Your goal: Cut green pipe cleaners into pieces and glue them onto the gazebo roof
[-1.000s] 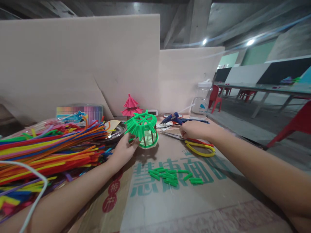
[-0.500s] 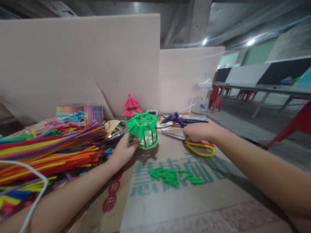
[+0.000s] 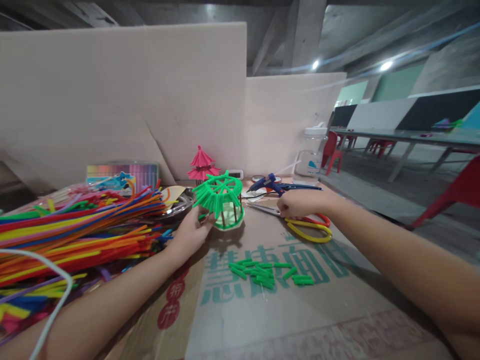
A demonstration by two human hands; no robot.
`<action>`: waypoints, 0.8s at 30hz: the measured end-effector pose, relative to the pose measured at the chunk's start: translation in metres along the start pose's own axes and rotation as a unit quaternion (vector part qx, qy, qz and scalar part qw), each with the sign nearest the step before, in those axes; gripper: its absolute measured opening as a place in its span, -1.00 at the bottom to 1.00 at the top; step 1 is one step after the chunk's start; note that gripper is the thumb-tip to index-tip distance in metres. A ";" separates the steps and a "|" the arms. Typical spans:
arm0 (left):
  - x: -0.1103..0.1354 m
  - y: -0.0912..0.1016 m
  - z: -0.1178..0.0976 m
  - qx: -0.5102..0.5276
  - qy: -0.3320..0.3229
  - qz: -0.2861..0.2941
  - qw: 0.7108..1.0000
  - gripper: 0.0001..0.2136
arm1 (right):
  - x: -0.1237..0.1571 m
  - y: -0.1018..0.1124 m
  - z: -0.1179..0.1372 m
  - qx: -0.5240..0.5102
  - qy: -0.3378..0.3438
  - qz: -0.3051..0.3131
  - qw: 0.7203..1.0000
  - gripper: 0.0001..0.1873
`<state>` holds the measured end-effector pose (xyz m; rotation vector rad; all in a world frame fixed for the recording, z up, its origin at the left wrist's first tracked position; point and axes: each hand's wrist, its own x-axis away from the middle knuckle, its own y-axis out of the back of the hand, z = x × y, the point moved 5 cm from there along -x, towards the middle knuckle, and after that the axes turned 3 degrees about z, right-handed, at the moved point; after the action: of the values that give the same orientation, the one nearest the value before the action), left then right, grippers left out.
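Note:
My left hand (image 3: 190,234) is closed on the near left side of a small green pavilion model (image 3: 221,192), made of fuzzy pipe cleaner pieces with brown posts. The model has a partly covered roof and a round base. Over on the right, my right hand (image 3: 294,204) is curled shut above the scissors (image 3: 309,231), by their pivot; whatever is in its fingers is hidden. The scissors lie with yellow and red handles toward me and blades pointing left. Short cut green pipe cleaner pieces (image 3: 262,272) lie in front, on the printed cardboard (image 3: 240,320).
Bundles of coloured pipe cleaners (image 3: 75,230) cover the left side. Behind stand a pink pagoda model (image 3: 202,165), a marker set (image 3: 123,176) and a clear bottle (image 3: 310,155). A blue glue gun (image 3: 268,184) lies beyond my right hand. A white cable (image 3: 62,272) curves at lower left.
My right hand has shifted slightly left along the scissors, uncovering more of the red handle. The scissors, the pavilion model and my left hand look unmoved.

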<state>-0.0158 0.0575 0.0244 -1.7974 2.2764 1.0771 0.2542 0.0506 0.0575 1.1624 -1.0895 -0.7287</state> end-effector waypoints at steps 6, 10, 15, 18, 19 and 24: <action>0.001 0.000 -0.003 -0.002 0.001 0.000 1.000 -0.66 | 0.007 0.017 0.005 -0.192 0.042 -0.045 0.979 -0.90; 0.001 0.000 -0.003 -0.005 0.005 -0.001 1.000 -0.68 | 0.019 0.030 0.013 -0.254 0.082 -0.085 0.960 -0.91; 0.002 0.001 0.000 0.000 0.011 0.001 1.000 -0.65 | 0.029 0.037 0.027 -0.287 0.124 -0.092 0.946 -0.82; 0.002 0.001 0.001 0.007 0.007 0.004 1.000 -0.63 | 0.031 0.036 0.034 -0.284 0.119 -0.081 0.948 -0.75; 0.002 0.000 0.001 0.011 0.001 0.007 1.000 -0.63 | 0.032 0.037 0.036 -0.281 0.114 -0.083 0.949 -0.72; 0.001 0.000 0.003 0.007 -0.009 0.016 1.000 -0.67 | 0.032 0.039 0.042 -0.293 0.098 -0.095 0.946 -0.72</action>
<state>-0.0172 0.0579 0.0215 -1.7458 2.3036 1.0759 0.2233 0.0180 0.1055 0.8053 -0.5357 -0.9814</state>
